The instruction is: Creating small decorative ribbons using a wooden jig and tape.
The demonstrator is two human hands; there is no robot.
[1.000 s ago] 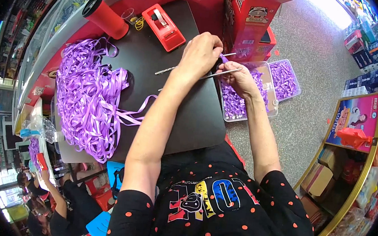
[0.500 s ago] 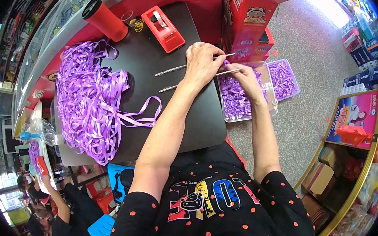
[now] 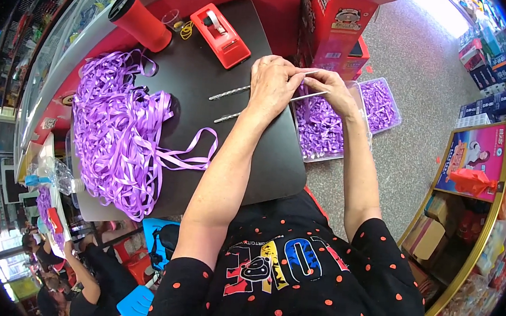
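Fingers of the left hand [image 3: 269,86] and right hand [image 3: 337,94] are bent and drawn in, tips meeting or nearly so near the right-hand ends of two slim, silver metal rods [image 3: 228,94]; whether they pinch any ribbon cannot be told. The rods reach past the edge of a dark, smooth-topped table [image 3: 264,168]. At its left lies a large, loose heap of glossy purple ribbon [image 3: 121,140], one loop trailing toward the left forearm. Beyond the right edge, two clear plastic bins [image 3: 325,159] contain many short purple pieces [image 3: 322,128]. By appearance, a considerable quantity is finished; the heaped lengths seem unworked.
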